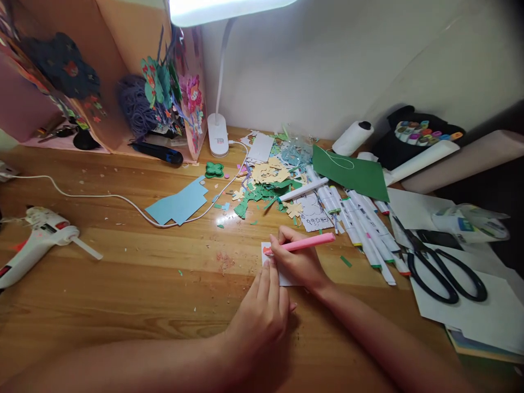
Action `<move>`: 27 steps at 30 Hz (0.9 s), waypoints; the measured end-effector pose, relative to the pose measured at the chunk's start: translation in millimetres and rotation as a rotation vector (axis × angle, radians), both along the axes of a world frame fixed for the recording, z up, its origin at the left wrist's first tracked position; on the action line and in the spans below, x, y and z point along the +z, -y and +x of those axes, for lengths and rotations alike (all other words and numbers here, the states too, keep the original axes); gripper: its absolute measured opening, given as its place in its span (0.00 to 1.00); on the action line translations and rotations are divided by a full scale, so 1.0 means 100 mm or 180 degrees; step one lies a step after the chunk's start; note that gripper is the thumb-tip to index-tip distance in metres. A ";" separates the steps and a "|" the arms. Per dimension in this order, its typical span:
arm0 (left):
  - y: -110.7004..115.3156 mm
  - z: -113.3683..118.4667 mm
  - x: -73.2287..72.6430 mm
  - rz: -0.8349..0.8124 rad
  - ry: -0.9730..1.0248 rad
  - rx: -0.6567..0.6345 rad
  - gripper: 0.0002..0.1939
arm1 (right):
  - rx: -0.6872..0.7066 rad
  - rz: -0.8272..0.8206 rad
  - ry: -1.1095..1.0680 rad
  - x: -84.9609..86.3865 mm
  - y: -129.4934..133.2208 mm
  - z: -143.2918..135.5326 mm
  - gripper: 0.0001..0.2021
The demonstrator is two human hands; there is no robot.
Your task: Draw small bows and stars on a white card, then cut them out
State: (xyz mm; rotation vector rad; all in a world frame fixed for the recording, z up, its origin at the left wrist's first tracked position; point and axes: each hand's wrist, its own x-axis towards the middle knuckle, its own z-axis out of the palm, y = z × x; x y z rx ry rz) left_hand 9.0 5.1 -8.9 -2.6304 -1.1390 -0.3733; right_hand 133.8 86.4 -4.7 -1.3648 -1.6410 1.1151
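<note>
A small white paper piece (290, 279) lies on the wooden table, with an orange-red drawn patch near its upper left corner. My left hand (264, 311) rests on its lower edge, fingers stretched out and fingertips pressing it down. Between the fingers of my right hand (301, 259) is a pink pen (313, 240), slanting up to the right. Its tip meets the paper beside the orange-red patch; the fingers partly hide the tip. Most of the paper is covered by both hands.
Paper scraps (270, 174) pile up behind my hands, near the lamp base (218, 136). Markers (368, 229) and black-handled scissors (446, 273) lie right. A glue gun (36, 245), light blue paper (176, 203) and white cable (110, 195) are left. A utility knife (158, 153) lies by the pink box.
</note>
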 end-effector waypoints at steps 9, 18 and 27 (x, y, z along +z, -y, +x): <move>0.00 0.00 0.03 -0.0134 -0.0016 -0.0021 0.16 | -0.0009 0.0025 0.0050 0.01 0.00 0.00 0.16; -0.01 -0.01 0.05 -0.0229 -0.0009 -0.0026 0.16 | 0.0036 0.0084 0.0089 0.00 0.00 0.00 0.16; 0.00 -0.01 0.03 -0.0105 -0.0021 -0.0023 0.17 | 0.0039 0.0069 0.0067 0.00 0.00 0.01 0.16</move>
